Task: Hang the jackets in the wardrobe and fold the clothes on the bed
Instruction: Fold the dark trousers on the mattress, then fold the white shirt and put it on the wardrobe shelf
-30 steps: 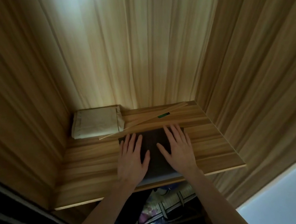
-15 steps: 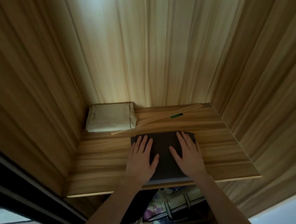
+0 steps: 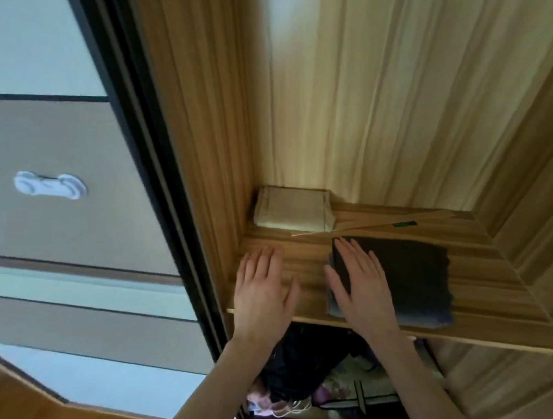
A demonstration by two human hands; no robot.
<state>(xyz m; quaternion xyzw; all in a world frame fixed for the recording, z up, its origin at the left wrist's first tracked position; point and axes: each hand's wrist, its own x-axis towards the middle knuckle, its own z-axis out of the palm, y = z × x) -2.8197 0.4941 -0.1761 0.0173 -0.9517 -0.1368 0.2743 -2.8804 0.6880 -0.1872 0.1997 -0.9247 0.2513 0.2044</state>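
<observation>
right hand (image 3: 360,285) lies flat, fingers straight, on the left part of a dark folded garment (image 3: 409,274) on the wardrobe shelf (image 3: 479,291). left hand (image 3: 262,288) rests spread and holding nothing on bare shelf wood beside it. a beige folded cloth (image 3: 293,209) sits in the back left corner, with what seems a thin wooden strip (image 3: 371,225) just beside it.

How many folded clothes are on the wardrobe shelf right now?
2: a beige folded cloth in the back left corner, and a dark folded cloth at the front under the right hand.
</observation>
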